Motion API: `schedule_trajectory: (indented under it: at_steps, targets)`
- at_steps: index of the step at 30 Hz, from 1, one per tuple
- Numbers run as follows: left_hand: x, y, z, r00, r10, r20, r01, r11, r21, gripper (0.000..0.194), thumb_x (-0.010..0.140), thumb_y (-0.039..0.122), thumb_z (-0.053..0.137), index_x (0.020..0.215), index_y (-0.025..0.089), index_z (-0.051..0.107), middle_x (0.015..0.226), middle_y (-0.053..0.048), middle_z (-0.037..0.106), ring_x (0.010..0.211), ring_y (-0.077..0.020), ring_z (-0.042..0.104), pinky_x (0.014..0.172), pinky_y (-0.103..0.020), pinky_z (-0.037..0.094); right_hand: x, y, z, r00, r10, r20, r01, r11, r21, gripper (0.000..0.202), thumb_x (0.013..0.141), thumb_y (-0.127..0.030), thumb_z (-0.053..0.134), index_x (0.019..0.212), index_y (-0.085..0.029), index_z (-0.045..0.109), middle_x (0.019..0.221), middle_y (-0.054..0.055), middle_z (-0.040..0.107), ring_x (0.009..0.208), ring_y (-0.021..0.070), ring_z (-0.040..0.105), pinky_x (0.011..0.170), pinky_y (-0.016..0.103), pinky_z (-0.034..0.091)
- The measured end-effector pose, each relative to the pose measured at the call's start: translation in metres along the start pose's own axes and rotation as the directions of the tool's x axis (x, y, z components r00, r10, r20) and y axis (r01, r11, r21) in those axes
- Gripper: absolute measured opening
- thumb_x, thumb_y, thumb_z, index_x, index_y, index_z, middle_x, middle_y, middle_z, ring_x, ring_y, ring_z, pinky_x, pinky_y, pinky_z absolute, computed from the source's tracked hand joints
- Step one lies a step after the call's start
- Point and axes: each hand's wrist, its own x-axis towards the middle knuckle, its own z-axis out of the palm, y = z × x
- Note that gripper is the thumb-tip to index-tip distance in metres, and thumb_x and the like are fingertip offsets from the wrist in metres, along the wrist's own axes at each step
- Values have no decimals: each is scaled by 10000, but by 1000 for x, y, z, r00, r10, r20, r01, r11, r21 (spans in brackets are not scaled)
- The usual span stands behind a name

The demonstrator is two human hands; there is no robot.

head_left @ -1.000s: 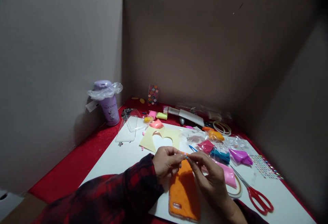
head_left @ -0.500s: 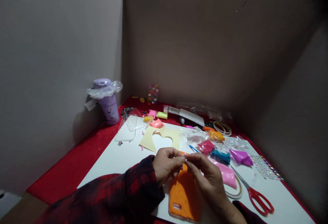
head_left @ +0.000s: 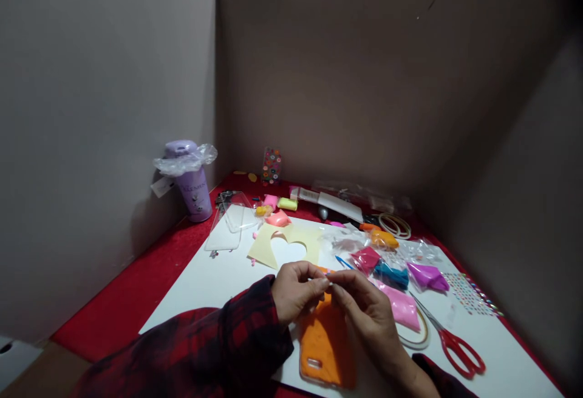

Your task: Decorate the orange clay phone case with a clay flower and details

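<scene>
1. Head view: the orange-covered phone case lies on the white board, lengthwise below the hands, its small cutout toward the near end. The left hand covers part of its far left side, the right hand part of its right.
2. Both hands are nearly closed, thumbs and forefingers meeting in a pinch on a tiny pale piece (too small to identify) above the case's far end.
3. Red-handled scissors lie to the right; nearer the right hand, a pink packet partly covers a pale ring.
4. Farther out come a purple packet, a teal packet and, at the right edge, a gem sheet. Yellowish paper with a heart-shaped opening lies beyond the left hand, which hides its near edge.
5. Clear cases overlap at the board's far left corner.
6. Beyond, on red cloth, stand a plastic-wrapped purple cup and a dotted case.
</scene>
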Motion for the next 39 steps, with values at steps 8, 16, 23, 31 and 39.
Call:
schedule_trajectory:
  at_steps: [8, 16, 23, 31, 39]
  targets:
    - [-1, 0, 0, 1000, 3, -1, -3, 999, 40, 441, 567, 516, 701, 680, 125, 532, 461, 54, 482, 326, -29, 342, 342, -179, 222, 1, 0, 1, 1000, 6, -13, -6, 1000, -2, 153, 822, -294, 555, 923, -189, 601, 850, 50, 643, 758, 163, 621, 668, 266, 518]
    - [-1, 2, -1, 1000, 1, 3, -1, 1000, -2, 392, 609, 475, 689, 688, 130, 521, 492, 43, 506, 334, -41, 382, 313, -170, 213, 1, -1, 1, 999, 53, 9, -53, 997, 59, 182, 832, -320, 543, 947, -183, 582, 861, 57, 635, 786, 165, 610, 686, 272, 509]
    - [1, -6, -3, 999, 29, 22, -29, 1000, 5, 382, 636, 477, 670, 700, 132, 520, 492, 42, 503, 340, -37, 376, 331, -167, 229, 1, 1, 2, 999, 46, 21, -47, 997, 62, 171, 827, -316, 551, 930, -183, 579, 841, 51, 631, 753, 157, 605, 657, 260, 502]
    - [2, -5, -2, 999, 32, -28, -31, 999, 25, 337, 665, 450, 641, 704, 132, 534, 498, 40, 512, 316, -35, 366, 301, -161, 214, 0, -2, 1, 1000, 23, -12, -23, 1000, -14, 140, 827, -318, 543, 861, -185, 574, 775, 31, 613, 702, 144, 580, 609, 233, 478]
    - [3, -4, -1, 998, 53, -34, -53, 998, -14, 188, 675, 260, 580, 802, 122, 575, 554, 19, 557, 338, -38, 386, 329, -166, 236, 0, -5, 2, 996, 74, 49, -72, 997, -29, 185, 867, -342, 473, 826, -184, 562, 768, 22, 587, 707, 130, 547, 620, 219, 450]
